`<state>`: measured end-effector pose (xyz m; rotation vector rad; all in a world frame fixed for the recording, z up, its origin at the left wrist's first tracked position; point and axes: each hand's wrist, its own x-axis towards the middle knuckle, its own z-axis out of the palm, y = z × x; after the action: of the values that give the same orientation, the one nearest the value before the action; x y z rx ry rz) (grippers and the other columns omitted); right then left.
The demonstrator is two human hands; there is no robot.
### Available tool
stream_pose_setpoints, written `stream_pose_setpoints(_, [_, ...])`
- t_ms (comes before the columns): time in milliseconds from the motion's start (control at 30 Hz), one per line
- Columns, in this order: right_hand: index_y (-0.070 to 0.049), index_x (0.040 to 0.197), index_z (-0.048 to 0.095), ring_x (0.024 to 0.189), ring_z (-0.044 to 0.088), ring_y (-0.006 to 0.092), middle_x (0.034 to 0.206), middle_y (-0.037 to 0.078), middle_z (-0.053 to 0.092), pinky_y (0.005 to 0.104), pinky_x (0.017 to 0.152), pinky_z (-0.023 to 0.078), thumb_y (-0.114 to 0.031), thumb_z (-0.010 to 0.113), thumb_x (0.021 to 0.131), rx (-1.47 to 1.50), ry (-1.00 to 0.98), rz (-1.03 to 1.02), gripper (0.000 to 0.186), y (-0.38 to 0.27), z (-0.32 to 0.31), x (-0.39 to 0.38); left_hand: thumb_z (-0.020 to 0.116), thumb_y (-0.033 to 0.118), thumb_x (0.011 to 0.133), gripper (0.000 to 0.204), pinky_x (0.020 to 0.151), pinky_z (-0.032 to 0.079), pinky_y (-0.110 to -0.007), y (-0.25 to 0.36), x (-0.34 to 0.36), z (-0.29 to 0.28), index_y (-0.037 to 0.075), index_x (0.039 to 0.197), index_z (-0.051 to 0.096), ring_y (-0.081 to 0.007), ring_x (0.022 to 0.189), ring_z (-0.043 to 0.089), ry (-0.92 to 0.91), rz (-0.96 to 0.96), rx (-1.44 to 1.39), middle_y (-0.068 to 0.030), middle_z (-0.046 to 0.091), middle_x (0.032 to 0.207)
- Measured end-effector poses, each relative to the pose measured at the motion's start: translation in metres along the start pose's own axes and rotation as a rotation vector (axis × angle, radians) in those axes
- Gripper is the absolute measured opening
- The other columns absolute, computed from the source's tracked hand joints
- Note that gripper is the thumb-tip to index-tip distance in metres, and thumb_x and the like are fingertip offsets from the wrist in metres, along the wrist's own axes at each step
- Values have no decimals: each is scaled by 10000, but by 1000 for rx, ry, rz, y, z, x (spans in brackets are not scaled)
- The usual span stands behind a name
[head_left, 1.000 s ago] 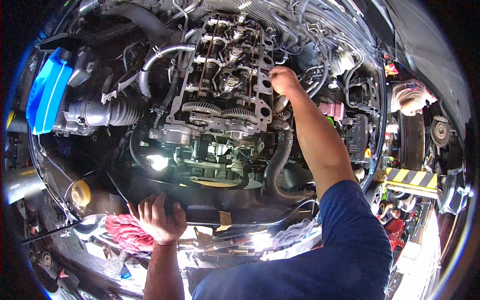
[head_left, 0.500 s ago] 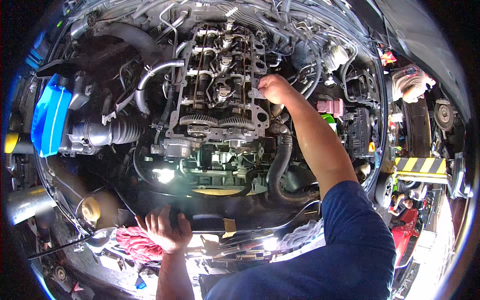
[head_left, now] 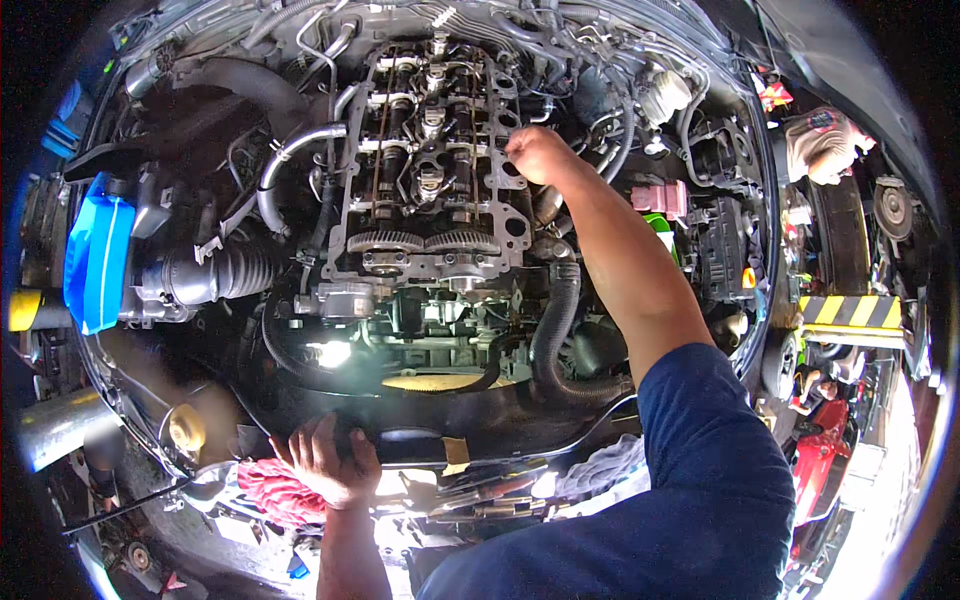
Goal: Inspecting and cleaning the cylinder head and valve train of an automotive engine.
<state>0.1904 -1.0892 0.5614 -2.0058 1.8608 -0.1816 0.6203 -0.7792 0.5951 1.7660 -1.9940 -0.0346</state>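
Observation:
The open engine's cylinder head (head_left: 400, 110) has exposed camshafts and two gears (head_left: 460, 242). My right hand (head_left: 537, 153) is at the flanged right edge of the head, fingers curled in against it; what they hold, if anything, is hidden. My left hand (head_left: 328, 462) rests on the dark front edge (head_left: 510, 430) of the engine bay, fingers apart and empty. A bunched red cloth (head_left: 272, 490) lies beside it.
A blue container (head_left: 98, 255) hangs at the bay's left. Hoses (head_left: 555, 330) surround the engine. Further right are a striped yellow-black bar (head_left: 850, 312), a red object (head_left: 820, 450) and a grey cloth (head_left: 600, 465). The raised hood arches over the upper right.
The view has shifted, moving the engine left in the picture. My right hand dipped slightly, then rose again along the head's right edge. My left hand stayed on the front edge.

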Motion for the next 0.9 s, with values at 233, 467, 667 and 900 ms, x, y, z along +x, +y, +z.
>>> stream_pose_setpoints(233, [-77,973,720,907,683,316,992,159,704,369,821,538,-123,617,776,-34,-25,74,227,6,10,7,607,307,803,314,1097,257,-582,0,0,3,80,1018,637,-303,856,601,47,28,20,-96,637,897])
stream_pose_setpoints(467, [-89,959,716,933,679,313,1000,143,705,365,835,540,-126,617,747,-229,-35,48,237,17,10,21,594,321,843,325,1066,295,-600,0,0,0,73,1048,636,-331,848,595,39,35,1,-126,631,907])
stream_pose_setpoints(667, [-98,977,719,960,678,302,1040,123,706,354,855,539,-128,618,765,26,-13,2,236,16,0,17,620,306,790,334,1090,264,-611,0,1,2,80,1034,647,-324,844,590,75,7,-79,-114,625,882])
stream_pose_setpoints(900, [-84,960,709,945,678,300,1006,138,703,366,841,540,-134,611,785,-4,99,18,207,22,5,4,642,278,764,332,1113,238,-615,0,-1,-1,93,1040,650,-318,871,600,18,-30,-3,-102,630,891])
